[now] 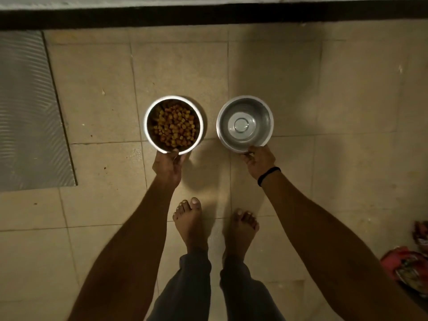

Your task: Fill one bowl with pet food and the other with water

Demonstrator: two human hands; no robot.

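Two steel bowls are side by side over the tiled floor. The left bowl [148, 126] holds brown pet food kibble [174, 128]; my left hand [168, 166] grips its near rim. The right bowl [264, 117] has a shiny inside that looks like it holds clear water, though I cannot tell for sure. My right hand [260, 161], with a black band on the wrist, grips its near rim. Whether the bowls rest on the floor or hang just above it is unclear.
My bare feet [192, 223] stand just behind the bowls. A grey ribbed mat [27, 112] lies at the left. A black strip along a wall base [208, 16] runs across the top. A red printed bag [407, 267] lies at the right edge.
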